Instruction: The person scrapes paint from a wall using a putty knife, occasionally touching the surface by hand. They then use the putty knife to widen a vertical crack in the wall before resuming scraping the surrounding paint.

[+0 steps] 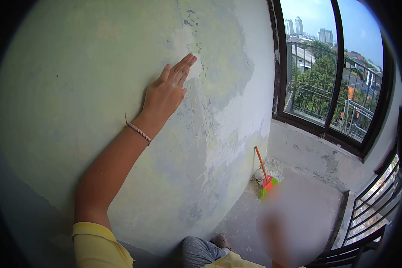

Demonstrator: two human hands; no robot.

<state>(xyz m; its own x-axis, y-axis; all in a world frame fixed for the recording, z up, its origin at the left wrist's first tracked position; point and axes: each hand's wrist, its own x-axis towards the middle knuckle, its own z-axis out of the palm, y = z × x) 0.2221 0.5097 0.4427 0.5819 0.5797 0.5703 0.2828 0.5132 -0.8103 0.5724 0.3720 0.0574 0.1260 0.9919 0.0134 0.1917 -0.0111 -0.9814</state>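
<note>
Bare room corner: dark-framed window (330, 67) over a city view, grey floor (241, 219) below. We have the wall (98, 67) filling the left side; its flaking seam (205, 116) runs roughly top to bottom, drifting right lower down. Left grip (165, 91) is open, fingers extended up-right against the whitish patch (182, 38) on the seam; palm side hidden. Right grip (274, 223) is lost in blur, we can't tell its state. Trouser leg (198, 254) is cut off at the bottom edge.
</note>
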